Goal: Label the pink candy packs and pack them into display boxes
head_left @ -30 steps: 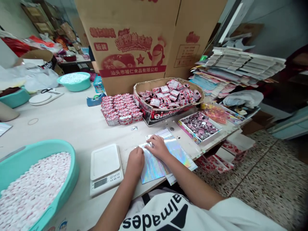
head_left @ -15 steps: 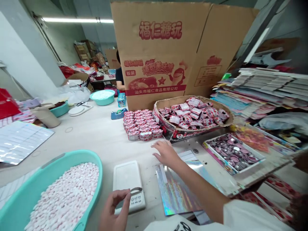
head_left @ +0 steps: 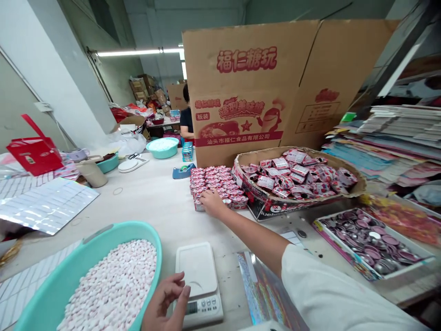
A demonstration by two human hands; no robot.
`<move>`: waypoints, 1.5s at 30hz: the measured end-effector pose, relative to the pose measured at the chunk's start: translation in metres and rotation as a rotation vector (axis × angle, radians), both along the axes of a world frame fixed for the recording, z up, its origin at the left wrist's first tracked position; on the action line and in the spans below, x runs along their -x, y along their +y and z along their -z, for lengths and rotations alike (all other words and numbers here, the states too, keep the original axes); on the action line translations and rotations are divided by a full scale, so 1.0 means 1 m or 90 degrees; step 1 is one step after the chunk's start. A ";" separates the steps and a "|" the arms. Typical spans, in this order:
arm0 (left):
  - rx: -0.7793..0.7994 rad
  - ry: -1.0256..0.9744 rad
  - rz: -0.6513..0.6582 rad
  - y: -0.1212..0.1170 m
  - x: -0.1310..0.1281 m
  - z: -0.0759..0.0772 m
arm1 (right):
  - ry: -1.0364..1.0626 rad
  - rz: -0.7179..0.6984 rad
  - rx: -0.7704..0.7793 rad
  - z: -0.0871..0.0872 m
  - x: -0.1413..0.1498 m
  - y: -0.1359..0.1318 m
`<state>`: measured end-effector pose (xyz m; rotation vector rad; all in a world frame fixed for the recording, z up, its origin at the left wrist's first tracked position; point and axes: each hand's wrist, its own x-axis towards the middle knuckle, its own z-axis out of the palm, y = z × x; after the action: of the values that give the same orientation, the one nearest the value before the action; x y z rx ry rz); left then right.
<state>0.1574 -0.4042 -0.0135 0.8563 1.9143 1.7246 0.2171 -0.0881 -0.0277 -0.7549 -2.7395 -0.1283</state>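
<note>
My right hand [head_left: 212,202] is at the front row of the stacked pink oval tins [head_left: 220,179], its fingers curled over one at the left corner. How firmly they grip it is hidden. My left hand [head_left: 168,301] is over the front of the white digital scale [head_left: 196,262], thumb and forefinger close together. A thin, pale curved rim shows at those fingertips, seemingly the small metal lid, hard to make out against the pan. Left of that hand stands a turquoise basin [head_left: 156,243] holding pale pink-white candies [head_left: 113,280].
A worn carton tray [head_left: 262,209] of loose printed tins stands beside the stack, before a tall cardboard box [head_left: 255,105]. On the right are a box of metal lids [head_left: 372,239] and stacked cardboard sheets [head_left: 396,133]. A tape dispenser [head_left: 183,171] stands behind; a person [head_left: 187,122] sits beyond.
My right hand has moved left and forward to the tin stack, from above the holographic sheet. My left hand stays by the scale; the dark lid in its fingers now looks pale. The view has shifted.
</note>
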 end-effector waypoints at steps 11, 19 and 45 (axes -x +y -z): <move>-0.045 -0.051 0.028 0.004 -0.014 -0.019 | -0.080 -0.062 0.041 -0.024 -0.010 -0.014; 0.022 -0.084 0.055 0.006 -0.027 -0.025 | -0.107 -0.010 0.075 -0.039 -0.088 -0.097; 0.148 -0.024 0.324 0.159 -0.036 -0.019 | 0.582 0.152 0.671 0.006 -0.136 -0.086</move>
<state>0.1931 -0.2456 0.0059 1.0930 1.6436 1.1843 0.3531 -0.1745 -0.0337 -1.0063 -1.6705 1.3308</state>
